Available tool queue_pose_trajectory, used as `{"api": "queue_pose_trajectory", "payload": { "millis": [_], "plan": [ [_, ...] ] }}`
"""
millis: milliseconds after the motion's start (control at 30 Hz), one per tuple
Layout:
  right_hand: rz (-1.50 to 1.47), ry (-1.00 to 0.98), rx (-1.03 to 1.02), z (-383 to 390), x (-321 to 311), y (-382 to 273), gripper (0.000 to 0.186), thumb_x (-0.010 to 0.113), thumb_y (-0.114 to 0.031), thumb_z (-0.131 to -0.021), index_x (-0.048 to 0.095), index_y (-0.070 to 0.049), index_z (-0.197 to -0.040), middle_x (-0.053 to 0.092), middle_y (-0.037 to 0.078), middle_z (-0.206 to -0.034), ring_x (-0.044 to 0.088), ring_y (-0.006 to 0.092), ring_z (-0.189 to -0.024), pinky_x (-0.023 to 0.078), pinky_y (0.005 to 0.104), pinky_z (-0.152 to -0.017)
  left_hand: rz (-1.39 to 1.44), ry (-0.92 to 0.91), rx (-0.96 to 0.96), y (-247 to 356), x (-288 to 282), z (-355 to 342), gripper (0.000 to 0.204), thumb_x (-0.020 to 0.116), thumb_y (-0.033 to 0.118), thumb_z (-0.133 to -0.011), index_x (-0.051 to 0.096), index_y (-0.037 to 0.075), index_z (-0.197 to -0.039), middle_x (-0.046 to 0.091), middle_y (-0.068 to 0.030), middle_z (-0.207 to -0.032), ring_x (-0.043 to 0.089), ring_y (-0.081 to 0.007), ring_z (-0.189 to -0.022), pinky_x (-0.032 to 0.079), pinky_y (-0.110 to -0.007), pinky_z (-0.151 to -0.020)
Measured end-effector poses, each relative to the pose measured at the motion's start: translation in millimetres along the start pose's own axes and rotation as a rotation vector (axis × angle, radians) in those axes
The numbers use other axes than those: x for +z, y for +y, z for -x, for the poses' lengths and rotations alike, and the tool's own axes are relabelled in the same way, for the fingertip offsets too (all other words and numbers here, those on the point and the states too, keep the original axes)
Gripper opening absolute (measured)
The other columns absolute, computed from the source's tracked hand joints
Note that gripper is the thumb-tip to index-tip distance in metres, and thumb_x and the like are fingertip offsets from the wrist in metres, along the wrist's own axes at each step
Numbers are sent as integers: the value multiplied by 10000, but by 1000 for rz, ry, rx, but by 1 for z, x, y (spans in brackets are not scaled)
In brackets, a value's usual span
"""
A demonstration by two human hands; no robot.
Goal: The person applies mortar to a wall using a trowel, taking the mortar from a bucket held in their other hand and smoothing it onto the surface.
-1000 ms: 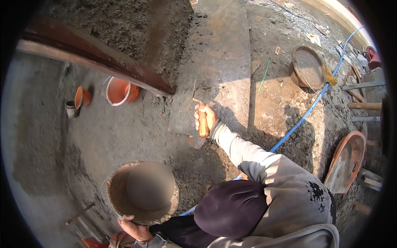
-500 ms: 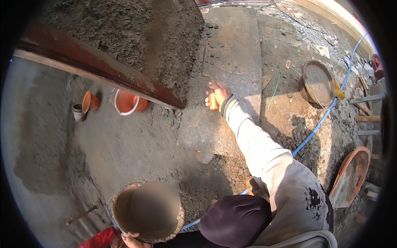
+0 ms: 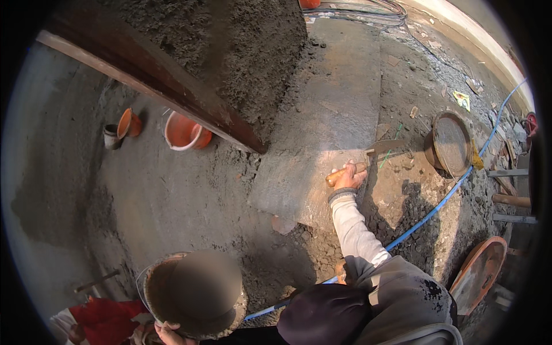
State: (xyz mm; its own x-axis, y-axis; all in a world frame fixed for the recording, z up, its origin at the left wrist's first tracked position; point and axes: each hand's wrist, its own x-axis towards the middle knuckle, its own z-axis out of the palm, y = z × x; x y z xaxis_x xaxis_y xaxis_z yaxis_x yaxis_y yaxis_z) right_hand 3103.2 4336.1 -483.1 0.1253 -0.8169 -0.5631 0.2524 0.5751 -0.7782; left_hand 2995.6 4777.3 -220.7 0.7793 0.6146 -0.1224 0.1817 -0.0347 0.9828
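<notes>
My right hand (image 3: 348, 174) is closed round the wooden handle of a trowel (image 3: 386, 146). Its blade points away to the right, just past the long edge of a flat grey board (image 3: 345, 75) smeared with mortar. At the lower left, my left hand (image 3: 172, 334) grips the near rim of a mortar-caked bucket (image 3: 150, 287). A smooth blurred patch hides most of what that bucket holds.
A wooden post (image 3: 167, 80) slants beside a rough mortar heap (image 3: 259, 52). Orange buckets (image 3: 183, 131) stand left, a mortar tub (image 3: 451, 144) right, by a blue hose (image 3: 431, 213). A shallow pan (image 3: 478, 276) leans lower right. Someone in red (image 3: 106, 322) is at lower left.
My right hand and the trowel have moved right and nearer me, and the blade has swung from pointing ahead to pointing right. My left hand stays on the bucket. More red clothing shows.
</notes>
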Motion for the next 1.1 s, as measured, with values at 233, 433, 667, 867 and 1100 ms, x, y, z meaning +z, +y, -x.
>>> {"api": "queue_pose_trajectory", "payload": {
  "millis": [233,433,667,867,1100],
  "plan": [
    [606,-614,167,43,-61,4,286,608,-153,-822,386,-72,-983,510,74,-776,541,176,-506,481,319,-431,138,-18,-56,4,12,-2,296,422,-63,-532,450,44,-806,523,-50,-790,524,-189,-701,474,-291,-700],
    [1218,-532,-238,20,38,101,189,523,-159,-842,419,-13,-902,525,98,-771,561,247,-540,486,376,-489,230,-109,-63,15,15,7,315,428,-64,-542,466,36,-839,534,-63,-808,535,-202,-708,496,-300,-684],
    [241,-809,386,21,95,89,219,539,-134,-756,496,-34,-947,501,62,-712,514,197,-461,432,347,-417,199,-79,-18,20,1,16,276,430,-80,-534,458,48,-777,532,-53,-794,532,-188,-699,492,-294,-685],
    [-519,-1227,697,2,36,16,369,461,-175,-813,427,-16,-1145,504,60,-822,536,190,-549,487,347,-478,156,-47,-14,13,-2,9,272,427,-76,-513,445,50,-754,527,-46,-775,521,-183,-694,465,-281,-692],
    [-369,-552,-145,34,-24,-136,491,559,-127,-814,374,-28,-1258,498,51,-857,531,146,-566,475,290,-469,189,-80,20,-1,-15,-3,238,431,-75,-532,419,74,-717,500,-26,-741,493,-165,-669,439,-267,-662]
  ]
}}
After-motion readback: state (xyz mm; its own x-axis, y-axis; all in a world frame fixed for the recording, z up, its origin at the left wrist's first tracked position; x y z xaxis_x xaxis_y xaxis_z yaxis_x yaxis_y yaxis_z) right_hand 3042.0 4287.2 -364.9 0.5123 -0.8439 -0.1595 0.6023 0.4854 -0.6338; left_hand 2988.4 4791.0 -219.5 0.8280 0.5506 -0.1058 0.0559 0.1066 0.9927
